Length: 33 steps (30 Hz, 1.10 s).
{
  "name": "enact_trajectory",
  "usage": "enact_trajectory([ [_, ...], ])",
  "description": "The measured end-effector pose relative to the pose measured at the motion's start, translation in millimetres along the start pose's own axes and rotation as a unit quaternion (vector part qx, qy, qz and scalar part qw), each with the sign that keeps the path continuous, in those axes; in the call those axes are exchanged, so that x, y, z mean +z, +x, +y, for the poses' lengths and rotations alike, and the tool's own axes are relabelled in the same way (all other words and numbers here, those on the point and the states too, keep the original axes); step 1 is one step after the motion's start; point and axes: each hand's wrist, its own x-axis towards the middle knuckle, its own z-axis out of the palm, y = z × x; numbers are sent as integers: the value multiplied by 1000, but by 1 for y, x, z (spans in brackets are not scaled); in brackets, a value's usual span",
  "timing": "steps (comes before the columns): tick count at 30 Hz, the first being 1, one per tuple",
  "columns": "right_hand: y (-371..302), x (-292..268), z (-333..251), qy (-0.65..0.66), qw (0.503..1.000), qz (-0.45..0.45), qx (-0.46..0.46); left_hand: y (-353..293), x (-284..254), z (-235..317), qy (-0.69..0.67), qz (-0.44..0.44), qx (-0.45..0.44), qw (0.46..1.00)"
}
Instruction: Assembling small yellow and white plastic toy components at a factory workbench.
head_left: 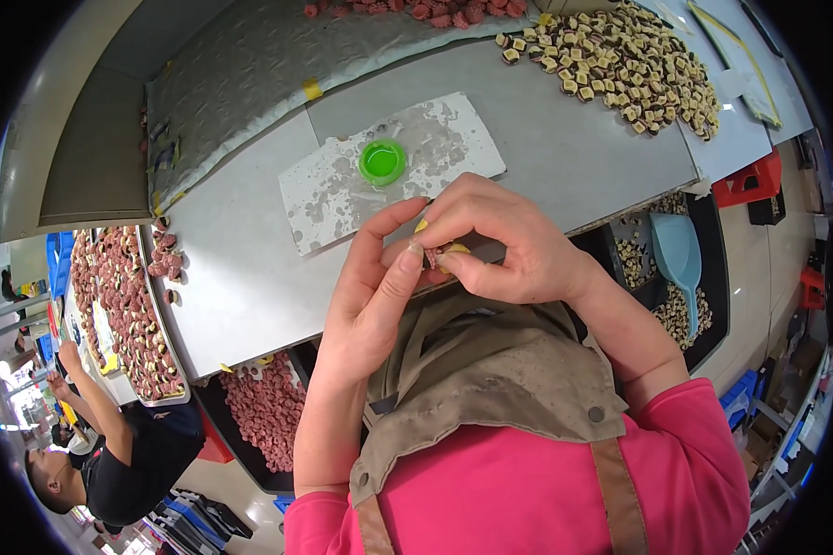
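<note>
Above the near edge of the grey table, my two hands meet around a small pink, ridged piece (429, 259), mostly hidden by the fingers. My left hand (372, 291) pinches it with the thumb, fingers curled behind. From the other side, the thumb and fingertips of my right hand (514, 242) close on it. Bits of yellow show at the fingertips; whether they are finger covers or part of the piece I cannot tell. Just beyond my hands, a round bright green dish (381, 162) stands on a white, grey-blotched board (315, 208).
Small cream-and-brown pieces (620, 65) are heaped at far right; pink pieces (444, 11) lie at the back. Below the table edge are a bin of pink pieces (264, 407) and a black bin with a blue scoop (677, 250). At left, a co-worker (130, 462) reaches near a filled tray (157, 324).
</note>
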Motion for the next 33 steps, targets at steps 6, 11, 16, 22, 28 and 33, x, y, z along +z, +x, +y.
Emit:
enact_trajectory([
  [6, -2, 0, -8, -39, 999, -2, -24, -11, 1, 3, 28, 36, -10, 999],
  [11, -3, -23, -18, -130, 990, 34, -42, -42, -47, 19, 330, 257, 158, 894],
  [16, 5, -95, -5, -355, 922, 153, 3, -59, -147, 63, 770, 335, 175, 514],
  [22, 31, -139, 11, -497, 860, 112, -36, -38, -166, 83, 807, 332, 211, 441],
  [28, 45, -128, 45, -587, 806, 64, -53, 49, -98, 104, 766, 221, 277, 536],
  [33, 44, -118, 33, -610, 791, 46, -21, 182, -102, 87, 616, 164, 338, 693],
])
